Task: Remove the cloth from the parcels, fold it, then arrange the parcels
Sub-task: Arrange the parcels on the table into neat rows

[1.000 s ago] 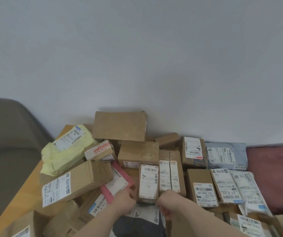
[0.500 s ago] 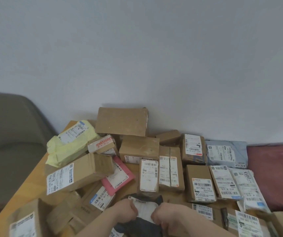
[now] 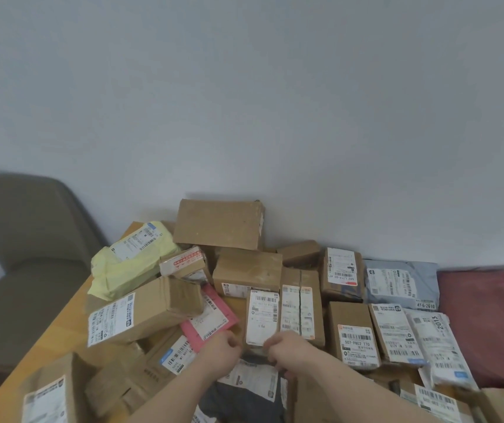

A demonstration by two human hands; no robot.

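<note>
Many parcels cover the wooden table (image 3: 58,334): brown boxes, a yellow mailer (image 3: 128,264), a pink mailer (image 3: 211,319) and a grey-blue mailer (image 3: 400,283). The dark red cloth (image 3: 485,325) lies folded flat at the right, beside the parcels. Near the bottom centre lies a dark grey mailer (image 3: 241,401) with a white label. My left hand (image 3: 223,351) and my right hand (image 3: 287,349) both grip its far edge with curled fingers. That edge sits right against a small labelled box (image 3: 262,319).
A large brown box (image 3: 218,224) leans at the back against the grey wall. A long labelled box (image 3: 140,309) lies askew on the left pile. An olive chair (image 3: 15,270) stands beyond the table's left edge. More boxes crowd the near corners.
Half a second ago both hands had drawn the dark grey mailer toward me. Now they have moved it away again, up to the small labelled box.
</note>
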